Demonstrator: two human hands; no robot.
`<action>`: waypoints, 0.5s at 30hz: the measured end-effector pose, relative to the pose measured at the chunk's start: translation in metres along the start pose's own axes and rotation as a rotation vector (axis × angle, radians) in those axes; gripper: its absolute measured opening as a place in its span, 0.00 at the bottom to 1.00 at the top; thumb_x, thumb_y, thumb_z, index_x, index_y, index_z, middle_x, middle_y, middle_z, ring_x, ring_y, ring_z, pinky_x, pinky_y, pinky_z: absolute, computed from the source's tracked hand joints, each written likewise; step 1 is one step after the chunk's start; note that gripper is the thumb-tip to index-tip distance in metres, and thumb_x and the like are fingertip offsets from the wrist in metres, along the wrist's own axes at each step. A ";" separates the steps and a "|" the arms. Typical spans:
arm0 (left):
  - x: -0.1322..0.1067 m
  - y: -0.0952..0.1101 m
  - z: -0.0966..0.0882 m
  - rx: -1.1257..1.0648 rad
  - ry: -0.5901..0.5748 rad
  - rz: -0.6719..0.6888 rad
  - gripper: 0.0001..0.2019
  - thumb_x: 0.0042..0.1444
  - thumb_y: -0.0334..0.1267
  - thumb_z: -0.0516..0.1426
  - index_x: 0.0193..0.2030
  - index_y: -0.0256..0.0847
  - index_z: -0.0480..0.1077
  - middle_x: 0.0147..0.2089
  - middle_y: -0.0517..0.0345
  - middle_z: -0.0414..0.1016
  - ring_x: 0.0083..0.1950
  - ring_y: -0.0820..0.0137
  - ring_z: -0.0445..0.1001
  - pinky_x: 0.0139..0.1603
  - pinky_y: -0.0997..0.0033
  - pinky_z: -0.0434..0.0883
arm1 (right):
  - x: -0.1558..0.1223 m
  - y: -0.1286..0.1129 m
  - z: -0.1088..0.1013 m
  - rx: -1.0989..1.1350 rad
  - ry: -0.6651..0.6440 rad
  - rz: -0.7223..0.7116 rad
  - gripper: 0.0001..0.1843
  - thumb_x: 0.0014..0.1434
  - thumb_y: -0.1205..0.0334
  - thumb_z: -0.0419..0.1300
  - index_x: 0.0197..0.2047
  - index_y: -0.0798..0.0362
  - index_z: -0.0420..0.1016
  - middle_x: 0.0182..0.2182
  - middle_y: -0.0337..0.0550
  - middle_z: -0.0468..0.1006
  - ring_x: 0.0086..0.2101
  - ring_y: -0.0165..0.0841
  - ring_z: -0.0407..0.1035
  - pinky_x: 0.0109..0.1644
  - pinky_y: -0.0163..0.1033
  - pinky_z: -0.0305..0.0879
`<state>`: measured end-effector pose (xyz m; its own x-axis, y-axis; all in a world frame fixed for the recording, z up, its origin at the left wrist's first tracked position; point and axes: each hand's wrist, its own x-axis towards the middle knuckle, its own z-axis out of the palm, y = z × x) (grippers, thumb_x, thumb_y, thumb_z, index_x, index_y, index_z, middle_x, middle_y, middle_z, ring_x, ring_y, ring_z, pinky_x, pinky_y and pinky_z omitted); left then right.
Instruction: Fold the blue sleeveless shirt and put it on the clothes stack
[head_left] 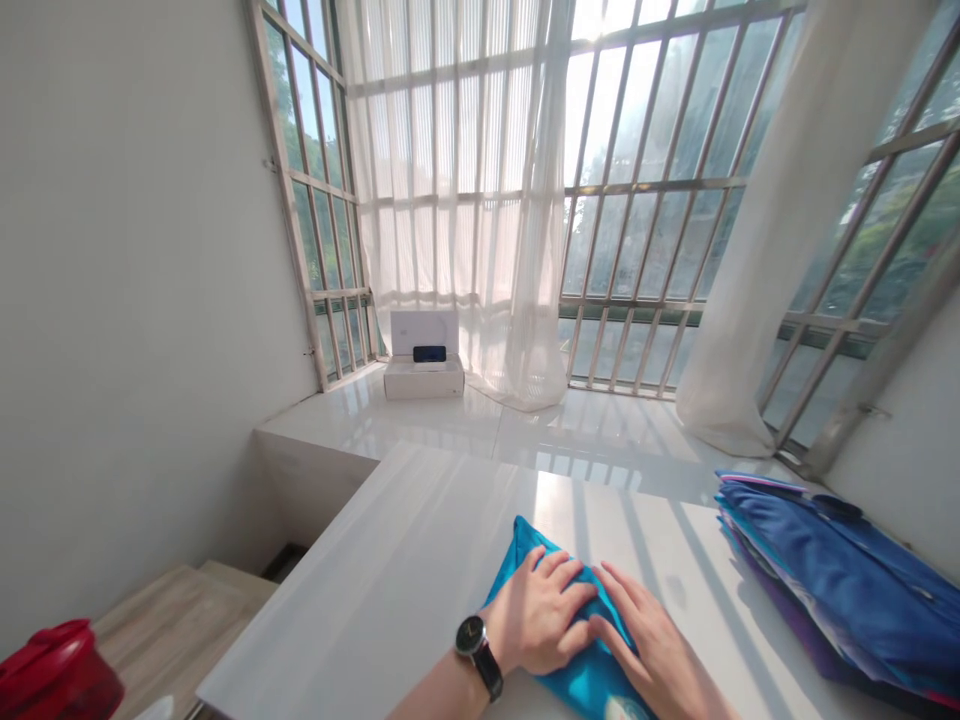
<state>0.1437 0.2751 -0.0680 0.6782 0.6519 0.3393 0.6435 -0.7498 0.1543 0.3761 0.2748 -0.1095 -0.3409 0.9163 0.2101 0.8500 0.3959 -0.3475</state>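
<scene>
A bright blue folded fabric piece (585,680) lies on the white table, its pointed corner towards the window. A pale round print shows at its near end; its exact kind I cannot tell. My left hand (544,610), with a black-strapped watch (472,637) on the wrist, rests flat on top of the fabric with fingers spread. Along the fabric's right edge lies my right hand (649,640), fingers stretched out and thumb close to the left hand. Both hands press on the cloth and cover its middle.
A stack of folded blue and purple fabric bags (840,580) sits at the table's right. On the window ledge stands an open white box (424,382) with a phone (430,353) in it. A red object (60,670) is at lower left, beside the white table (360,590).
</scene>
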 end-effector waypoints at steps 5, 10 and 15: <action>0.001 0.003 0.002 0.012 0.012 -0.043 0.24 0.74 0.56 0.46 0.64 0.44 0.66 0.69 0.51 0.69 0.71 0.57 0.63 0.72 0.50 0.58 | -0.003 0.006 0.001 0.048 0.082 -0.026 0.33 0.67 0.36 0.52 0.63 0.48 0.77 0.64 0.50 0.75 0.63 0.48 0.70 0.67 0.55 0.68; 0.003 -0.004 -0.011 0.029 0.018 -0.111 0.25 0.69 0.62 0.51 0.57 0.44 0.71 0.68 0.49 0.70 0.73 0.53 0.60 0.73 0.44 0.58 | -0.005 0.004 -0.007 0.074 0.152 -0.017 0.30 0.63 0.36 0.57 0.57 0.47 0.80 0.58 0.51 0.80 0.56 0.48 0.76 0.61 0.51 0.75; 0.004 -0.007 -0.034 0.037 0.087 -0.402 0.32 0.54 0.65 0.66 0.55 0.43 0.73 0.65 0.43 0.72 0.65 0.47 0.69 0.65 0.44 0.67 | -0.007 -0.012 -0.023 0.184 0.069 -0.028 0.20 0.68 0.41 0.54 0.48 0.44 0.81 0.50 0.47 0.82 0.43 0.37 0.81 0.48 0.38 0.78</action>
<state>0.1299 0.2796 -0.0359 0.3384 0.8789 0.3361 0.8646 -0.4314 0.2576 0.3778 0.2625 -0.0861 -0.3298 0.9011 0.2816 0.7504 0.4312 -0.5009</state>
